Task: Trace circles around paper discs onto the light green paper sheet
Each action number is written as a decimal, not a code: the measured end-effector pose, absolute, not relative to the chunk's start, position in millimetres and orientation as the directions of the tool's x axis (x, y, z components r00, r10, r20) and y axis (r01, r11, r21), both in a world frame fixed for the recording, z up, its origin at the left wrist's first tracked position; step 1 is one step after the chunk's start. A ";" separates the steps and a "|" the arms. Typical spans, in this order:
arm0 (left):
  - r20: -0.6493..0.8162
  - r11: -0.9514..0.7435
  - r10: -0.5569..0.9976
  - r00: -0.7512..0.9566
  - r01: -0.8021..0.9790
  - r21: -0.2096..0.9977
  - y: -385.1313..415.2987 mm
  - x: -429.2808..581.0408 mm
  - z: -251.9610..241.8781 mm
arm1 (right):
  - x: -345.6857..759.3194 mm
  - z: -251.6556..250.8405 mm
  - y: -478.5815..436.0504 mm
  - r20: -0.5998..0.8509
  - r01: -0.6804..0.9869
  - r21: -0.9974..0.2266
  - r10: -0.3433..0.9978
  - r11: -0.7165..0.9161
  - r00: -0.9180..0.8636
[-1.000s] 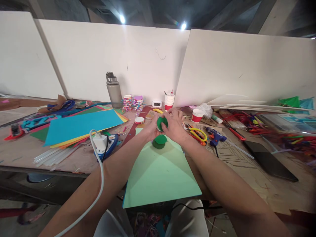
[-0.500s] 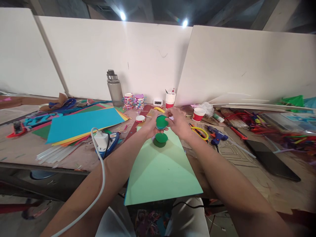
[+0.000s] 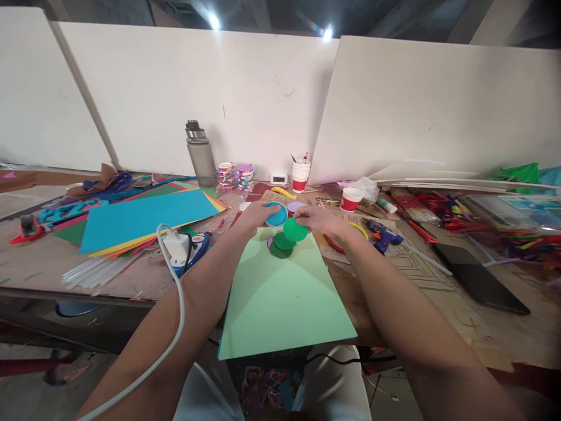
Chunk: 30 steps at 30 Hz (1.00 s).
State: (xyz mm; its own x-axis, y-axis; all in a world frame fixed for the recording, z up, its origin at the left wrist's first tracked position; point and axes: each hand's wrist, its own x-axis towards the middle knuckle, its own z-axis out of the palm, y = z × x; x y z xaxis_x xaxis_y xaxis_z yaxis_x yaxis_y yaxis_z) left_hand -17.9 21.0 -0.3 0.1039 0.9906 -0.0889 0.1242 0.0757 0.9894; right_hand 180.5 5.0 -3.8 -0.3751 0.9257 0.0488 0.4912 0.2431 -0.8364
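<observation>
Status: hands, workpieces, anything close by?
Left hand gripping blue, white-rimmed round piece. Right hand pinching bright green paper disc. Darker green round piece at pale green rectangular paper sheet's far end.

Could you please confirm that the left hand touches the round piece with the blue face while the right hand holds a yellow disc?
Not quite: the disc in the right hand is green, not yellow, as the head view shows. The left hand does touch the round piece with the blue face.

Two glaring overhead lights (image 3: 327,34), dim ceiling (image 3: 280,16), soft shadows on white panels (image 3: 175,82), stretched edges, far right seemingly blurred
</observation>
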 end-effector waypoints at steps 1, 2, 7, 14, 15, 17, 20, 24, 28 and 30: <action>-0.075 0.062 0.993 0.091 0.143 0.988 22.5 -19.0 -1.2 | 176.7 -7.7 5.2 0.042 0.505 -0.827 0.923 0.247 -0.382; -0.063 0.049 0.995 0.082 0.162 0.986 23.8 -20.1 -1.8 | 172.6 -11.6 5.1 0.041 0.516 -0.818 0.920 0.255 -0.389; -0.012 0.001 0.999 0.047 0.229 0.974 25.7 -22.6 -1.3 | 158.6 -26.1 3.9 0.039 0.579 -0.759 0.908 0.298 -0.416; 0.006 -0.007 1.000 0.002 0.226 0.974 30.5 -24.0 -2.9 | 166.5 -21.7 7.9 -0.044 0.627 -0.726 0.891 0.283 -0.453; 0.005 -0.006 1.000 0.005 0.222 0.975 31.6 -25.0 -3.3 | 170.4 -19.0 8.7 -0.056 0.619 -0.734 0.883 0.280 -0.465; -0.007 0.001 1.000 0.025 0.221 0.975 33.1 -27.2 -3.5 | 180.5 -13.0 10.2 -0.064 0.576 -0.773 0.871 0.265 -0.487; -0.046 0.015 0.993 0.112 0.266 0.964 32.7 -30.0 -3.2 | 198.3 -5.8 13.2 -0.010 0.527 -0.825 0.927 0.205 -0.376; -0.062 -0.114 0.942 0.331 0.488 0.865 27.4 -29.3 -4.1 | 215.2 -4.1 19.2 -0.040 0.450 -0.889 0.962 0.089 -0.271; -0.073 -0.304 0.882 0.466 0.679 0.668 20.5 -25.0 -1.9 | 217.2 -3.6 20.8 -0.089 0.470 -0.882 0.973 0.023 -0.215; -0.110 -0.344 0.857 0.503 0.718 0.604 17.8 -23.4 1.1 | 215.1 -1.8 18.8 -0.095 0.514 -0.857 0.973 0.029 -0.212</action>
State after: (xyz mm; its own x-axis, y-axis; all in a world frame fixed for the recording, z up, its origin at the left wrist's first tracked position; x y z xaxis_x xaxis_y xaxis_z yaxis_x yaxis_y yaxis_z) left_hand -23.4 17.8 1.1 0.5035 0.8570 -0.1100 0.7183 -0.3444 0.6045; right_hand 215.1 18.8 -1.8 -0.2123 0.9726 -0.0949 0.5140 0.0285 -0.8573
